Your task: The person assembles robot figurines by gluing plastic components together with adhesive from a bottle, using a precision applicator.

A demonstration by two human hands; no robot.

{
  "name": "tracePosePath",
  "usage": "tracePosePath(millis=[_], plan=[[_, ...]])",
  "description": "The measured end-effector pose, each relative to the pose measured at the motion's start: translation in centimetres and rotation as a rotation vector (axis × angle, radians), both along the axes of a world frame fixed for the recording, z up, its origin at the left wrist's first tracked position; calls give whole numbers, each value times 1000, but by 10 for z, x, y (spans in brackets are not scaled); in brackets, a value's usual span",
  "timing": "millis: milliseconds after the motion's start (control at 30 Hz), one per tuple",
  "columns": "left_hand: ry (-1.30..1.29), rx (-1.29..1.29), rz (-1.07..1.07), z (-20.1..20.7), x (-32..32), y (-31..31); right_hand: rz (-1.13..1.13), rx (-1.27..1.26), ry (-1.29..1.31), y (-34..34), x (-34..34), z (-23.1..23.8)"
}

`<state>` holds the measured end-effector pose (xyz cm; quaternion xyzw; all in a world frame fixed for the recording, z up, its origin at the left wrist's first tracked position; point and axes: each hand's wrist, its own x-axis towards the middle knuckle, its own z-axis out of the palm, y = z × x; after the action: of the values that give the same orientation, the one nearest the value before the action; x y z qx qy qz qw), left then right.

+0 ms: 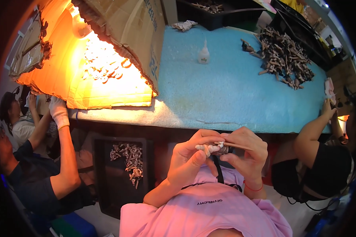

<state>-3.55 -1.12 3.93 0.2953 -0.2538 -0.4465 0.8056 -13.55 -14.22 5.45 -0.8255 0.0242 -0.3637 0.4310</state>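
Left hand: we pinch a small white toothed piece
Right hand: we grip a thin brown stick
Table: glue bottle near far edge

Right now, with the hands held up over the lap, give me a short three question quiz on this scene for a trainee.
1. True or false: both hands hold the same small piece close to the chest.
2. Which stands alone on the blue mat? A) a small white squeeze bottle B) a metal cup C) a pair of scissors
3. Fill in: the black tray below the table edge holds a heap of small ____ pieces.

Key
1. True: the left hand and right hand meet on the small piece, fingers pinching it.
2. A: the squeeze bottle stands upright on the blue mat.
3. Brown: they lie in the black tray.
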Motion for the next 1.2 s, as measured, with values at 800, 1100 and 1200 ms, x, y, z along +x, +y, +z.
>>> tracePosePath(millis=[800,1100,1200], plan=[[-19,274,37,-26,11,6,-126,692,152,-227,159,14],[30,359,45,-35,9,11,-267,401,203,-263,219,36],[44,363,57,-36,9,8,-366,99,435,-268,193,31]])
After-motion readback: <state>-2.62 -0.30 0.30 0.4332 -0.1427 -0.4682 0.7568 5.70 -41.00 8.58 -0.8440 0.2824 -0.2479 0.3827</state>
